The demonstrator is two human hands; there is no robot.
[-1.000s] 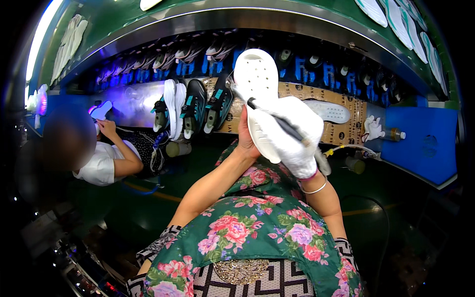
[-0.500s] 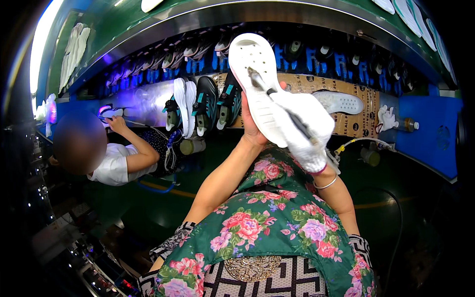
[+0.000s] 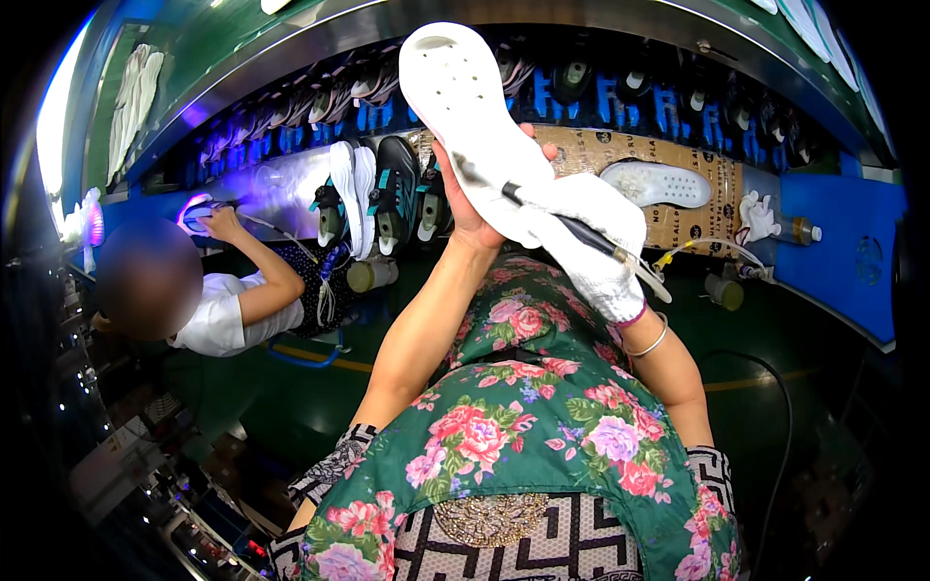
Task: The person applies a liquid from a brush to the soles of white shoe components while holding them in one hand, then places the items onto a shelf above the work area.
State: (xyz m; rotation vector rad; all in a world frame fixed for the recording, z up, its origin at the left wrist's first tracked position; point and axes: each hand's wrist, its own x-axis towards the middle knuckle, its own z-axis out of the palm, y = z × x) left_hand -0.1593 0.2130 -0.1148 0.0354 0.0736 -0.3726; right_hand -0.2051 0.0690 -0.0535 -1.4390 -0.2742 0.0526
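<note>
My bare left hand (image 3: 467, 211) holds a white shoe sole (image 3: 450, 87) from beneath and along its left edge, with fingertips showing past the right edge. The sole is tilted, its end with small holes pointing up and left. My right hand (image 3: 605, 237), in a white knit glove, is closed on a black-handled brush (image 3: 584, 234). Greyish bristles rest against the inner face near the sole's middle. A pale tube lies by the brush's rear end. The glove covers part of the sole's lower end.
Behind, a cardboard-covered bench (image 3: 668, 229) bears another sole (image 3: 656, 184). Dark shoes (image 3: 395, 189) and white soles (image 3: 354, 184) stand left of my hands. A rack of shoes on blue holders runs behind. At left, a co-worker's hand (image 3: 223, 225) works under purple light. A white glove (image 3: 758, 217) lies right.
Both hands and the sole have shifted, the sole going up and left and tilting further. Along the sole, the brush tip has slid away from the holes toward the middle.
</note>
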